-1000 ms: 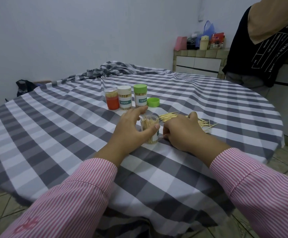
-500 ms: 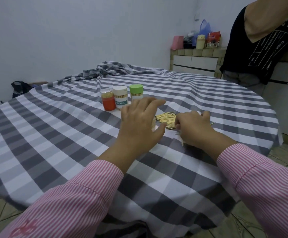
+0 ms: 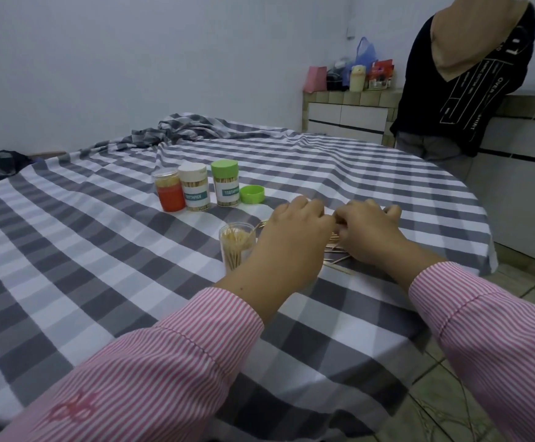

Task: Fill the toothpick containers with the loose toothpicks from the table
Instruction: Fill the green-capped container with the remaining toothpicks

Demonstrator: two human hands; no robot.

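Sleeves, pink-striped, lead in from the near edge to two hands working side by side over the loose toothpicks (image 3: 336,247) — the gathering step, by the look of it. The left hand (image 3: 291,231) and right hand (image 3: 371,232) lie knuckles-up with fingers (image 3: 304,207) curled down onto the pile and meeting at the tips; whether they already pinch a bundle cannot be told, since the backs of the hands hide the grip. Just left of the left fingers stands the open container (image 3: 237,247), clear, partly filled, sticks upright. The next move likely calls for squaring a bundle, lifting it and dropping it end-first into that narrow mouth. Beyond the fingers, a loose green lid (image 3: 252,194) lies beside the green-capped container (image 3: 225,183), then a white-capped container (image 3: 194,186) and an orange container (image 3: 168,193) — all in a row. The table (image 3: 68,256) is round, under a grey-and-white checked cloth bunched at its far side. Farther off: a plain wall, a tiled counter with clutter, and a standing person (image 3: 463,90) at right.
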